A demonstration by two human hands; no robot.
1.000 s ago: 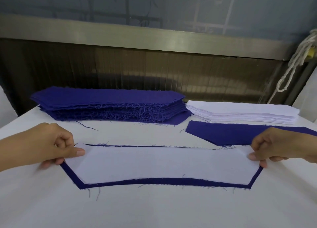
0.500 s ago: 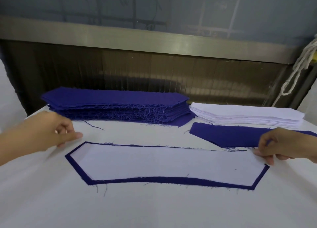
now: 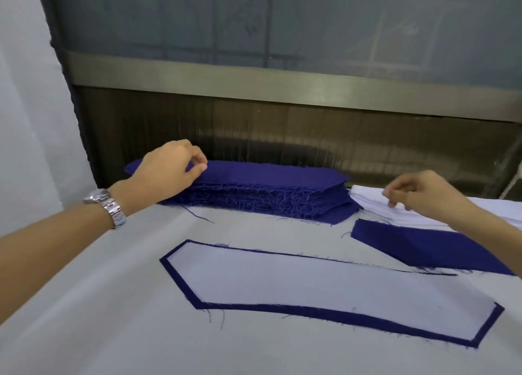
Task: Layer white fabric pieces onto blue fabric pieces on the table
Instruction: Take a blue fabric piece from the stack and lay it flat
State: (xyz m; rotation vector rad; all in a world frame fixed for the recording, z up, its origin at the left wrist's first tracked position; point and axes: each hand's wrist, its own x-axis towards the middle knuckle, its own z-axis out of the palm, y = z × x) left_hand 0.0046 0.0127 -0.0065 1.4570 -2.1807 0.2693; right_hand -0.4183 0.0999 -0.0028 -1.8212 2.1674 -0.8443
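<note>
White fabric piece [image 3: 324, 292] lies flat on its blue fabric piece [image 3: 282, 310] mid-table [image 3: 113, 332], towards the near edge. A narrow blue margin shows on the left, near and right sides and thins to a bare line on the far side.

Head view, change noted: both hands have let go of the ends of this pair and moved to the far edge.
- Left hand [image 3: 169, 171] now pinches the top layer at the left end of the blue stack [image 3: 268, 188], thumb against fingertip.
- Right hand [image 3: 418, 194] has curled fingertips on the near edge of the white stack [image 3: 365, 201]. Whether a sheet is actually held cannot be told.

Judgement: one pair is laid and released, and material for the next is being drawn.

Materials:
- The blue cloth is matt and woven, with heavily frayed raw edges and stray threads.
- The white sheets look thinner, smooth and cleanly cut.
- Both are long strips with angled ends.

A loose blue piece [image 3: 423, 247], creased across, lies towards the right edge between the white stack and the laid pair. A metal wristwatch [image 3: 106, 205] sits on the left wrist.
</note>
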